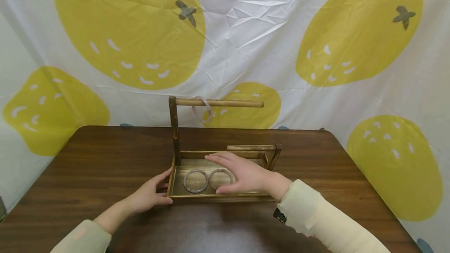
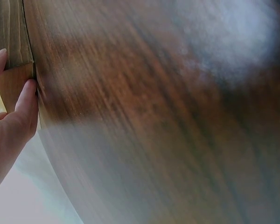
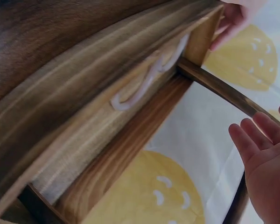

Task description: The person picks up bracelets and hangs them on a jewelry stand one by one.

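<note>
A wooden bangle stand (image 1: 225, 198) with a tray base and two bars stands on the table. Two pale bangles lie side by side in the tray: a left bangle (image 1: 184, 182) and a right bangle (image 1: 210, 182). A third, pale pinkish bangle (image 1: 209, 113) hangs on the taller bar (image 1: 239, 104). My left hand (image 1: 145, 194) holds the tray's left end, thumb at the front corner. Over the tray hovers my right hand (image 1: 244, 175), fingers extended, partly covering the right bangle. In the right wrist view its palm (image 3: 273, 168) shows nothing held.
The shorter bar (image 1: 251, 148) stands at the tray's right end, behind my right hand. Dark brown wood forms the tabletop (image 1: 116, 155). Behind it hangs a white cloth (image 1: 246, 50) printed with yellow lemons.
</note>
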`<state>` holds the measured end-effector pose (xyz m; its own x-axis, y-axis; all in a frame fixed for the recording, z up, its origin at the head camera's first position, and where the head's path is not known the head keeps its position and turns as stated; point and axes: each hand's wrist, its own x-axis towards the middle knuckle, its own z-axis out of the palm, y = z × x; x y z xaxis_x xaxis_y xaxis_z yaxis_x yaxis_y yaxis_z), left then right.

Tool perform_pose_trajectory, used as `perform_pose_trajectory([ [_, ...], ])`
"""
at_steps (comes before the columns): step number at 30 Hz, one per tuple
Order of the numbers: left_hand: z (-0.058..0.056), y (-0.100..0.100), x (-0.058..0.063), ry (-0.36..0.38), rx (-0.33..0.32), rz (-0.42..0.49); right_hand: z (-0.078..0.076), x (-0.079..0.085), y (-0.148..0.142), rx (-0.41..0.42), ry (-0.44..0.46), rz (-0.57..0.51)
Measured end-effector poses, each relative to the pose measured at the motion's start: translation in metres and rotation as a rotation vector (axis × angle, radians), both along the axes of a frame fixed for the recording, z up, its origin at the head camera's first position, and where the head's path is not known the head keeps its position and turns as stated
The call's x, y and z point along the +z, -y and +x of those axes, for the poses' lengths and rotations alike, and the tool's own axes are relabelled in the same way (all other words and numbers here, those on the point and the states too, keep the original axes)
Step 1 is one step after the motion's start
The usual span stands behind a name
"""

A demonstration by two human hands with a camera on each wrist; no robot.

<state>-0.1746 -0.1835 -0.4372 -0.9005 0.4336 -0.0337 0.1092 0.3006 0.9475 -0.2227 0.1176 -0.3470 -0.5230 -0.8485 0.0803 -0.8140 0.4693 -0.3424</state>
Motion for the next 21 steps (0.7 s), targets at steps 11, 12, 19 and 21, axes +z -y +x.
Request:
perform_pose_trajectory([
  [11, 0.001, 0.0, 0.002, 0.019, -0.001, -0.003, -0.01, -0.023, -0.004, -0.03, -0.054, 0.086],
  [12, 0.001, 0.0, 0.002, 0.019, -0.001, -0.005, -0.011, -0.025, -0.004, -0.032, -0.062, 0.091],
  [19, 0.0, 0.001, 0.002, 0.032, 0.006, -0.006, -0.018, -0.04, -0.007, -0.045, -0.054, 0.131],
  [21, 0.0, 0.001, 0.001, 0.034, 0.006, -0.004, -0.019, -0.043, -0.007, -0.048, -0.047, 0.139],
])
